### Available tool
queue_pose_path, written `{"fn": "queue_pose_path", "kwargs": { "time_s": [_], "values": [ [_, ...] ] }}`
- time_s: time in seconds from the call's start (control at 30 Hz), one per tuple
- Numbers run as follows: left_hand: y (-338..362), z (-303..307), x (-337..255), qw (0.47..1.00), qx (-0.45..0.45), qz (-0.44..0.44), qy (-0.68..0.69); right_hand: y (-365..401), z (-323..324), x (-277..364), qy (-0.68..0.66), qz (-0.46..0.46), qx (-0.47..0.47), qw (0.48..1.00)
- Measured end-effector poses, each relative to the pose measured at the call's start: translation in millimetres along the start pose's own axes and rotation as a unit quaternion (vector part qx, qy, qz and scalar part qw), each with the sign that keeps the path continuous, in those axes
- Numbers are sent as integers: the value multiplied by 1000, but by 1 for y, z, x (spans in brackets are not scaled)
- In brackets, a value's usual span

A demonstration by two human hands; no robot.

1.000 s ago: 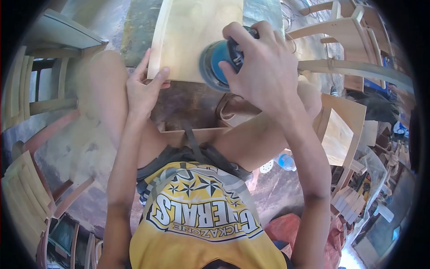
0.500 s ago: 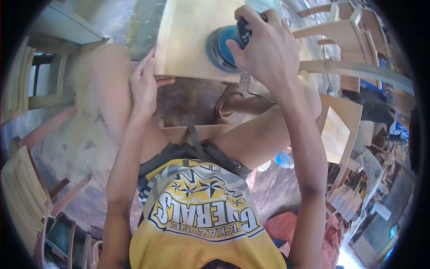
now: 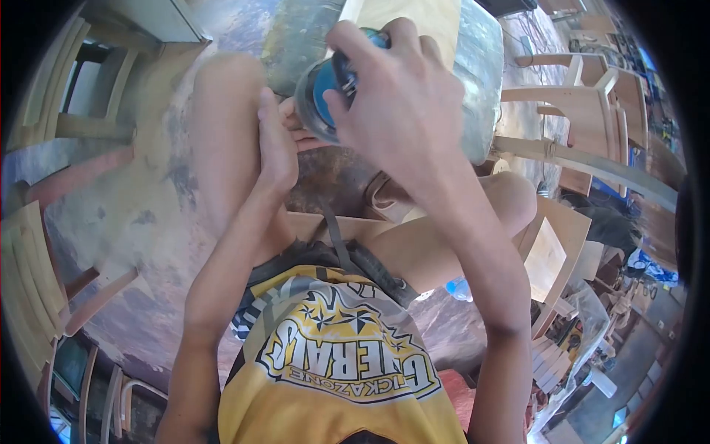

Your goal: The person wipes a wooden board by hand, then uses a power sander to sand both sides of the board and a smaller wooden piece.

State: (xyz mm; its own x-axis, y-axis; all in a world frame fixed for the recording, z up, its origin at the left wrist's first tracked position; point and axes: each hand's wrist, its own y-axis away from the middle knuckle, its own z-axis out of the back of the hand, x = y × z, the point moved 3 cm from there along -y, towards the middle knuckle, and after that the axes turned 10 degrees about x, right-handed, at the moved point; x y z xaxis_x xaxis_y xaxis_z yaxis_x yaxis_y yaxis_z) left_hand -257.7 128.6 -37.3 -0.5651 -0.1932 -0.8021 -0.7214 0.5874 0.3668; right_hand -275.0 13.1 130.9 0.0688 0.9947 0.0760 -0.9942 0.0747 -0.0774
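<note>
My right hand [image 3: 407,103] grips a blue-bodied power sander [image 3: 322,90] from above, fingers wrapped round its dark top. The sander is over the near left part of a pale wooden board [image 3: 442,21], much of which the hand and tool cover. At the board's near left corner, my left hand [image 3: 279,148] holds the edge, its fingers reaching in under the sander; the fingertips are partly hidden. The board lies on a worn greenish work surface [image 3: 479,81] in front of my knees.
Wooden chair parts [image 3: 569,100] stand at the right, with a curved wooden panel [image 3: 551,251] nearer me. More wooden frames [image 3: 33,288] line the left side. A plastic bottle [image 3: 458,288] lies by my right thigh. Wood pieces and clutter [image 3: 584,325] fill the lower right.
The sander in my right hand has moved left across the board to its near left corner. My left hand remains at that corner, its thumb now raised. The whole view has shifted.
</note>
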Motion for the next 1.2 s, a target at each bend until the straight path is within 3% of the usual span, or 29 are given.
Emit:
{"fn": "queue_pose_path", "kwargs": {
  "time_s": [0.27,0.4,0.57,0.83,0.93,1.0,1.13,1.2],
  "values": [
    [7,-8,2,1000,-13,-20,12,-1,10,-34,3,-60,17,998],
    [0,-10,4,995,-51,-18,-82,-34,10,-69,-18,-88,40,995],
    [-4,-13,0,994,-52,-16,-93,-76,8,-106,12,-85,2,996],
    [-8,-11,5,994,-38,-15,-98,-149,-1,-135,13,-107,17,994],
    [-7,-11,1,988,-37,-72,-130,-177,-5,-138,40,-112,21,993],
    [-2,-19,-24,885,-74,-63,-456,-201,-12,-147,45,-119,0,992],
    [-9,-29,-43,877,-61,-70,-472,-239,-8,-159,27,-133,10,991],
    [-30,-49,-60,759,-75,-215,-610,-258,-8,-171,9,-142,2,990]
  ]
}}
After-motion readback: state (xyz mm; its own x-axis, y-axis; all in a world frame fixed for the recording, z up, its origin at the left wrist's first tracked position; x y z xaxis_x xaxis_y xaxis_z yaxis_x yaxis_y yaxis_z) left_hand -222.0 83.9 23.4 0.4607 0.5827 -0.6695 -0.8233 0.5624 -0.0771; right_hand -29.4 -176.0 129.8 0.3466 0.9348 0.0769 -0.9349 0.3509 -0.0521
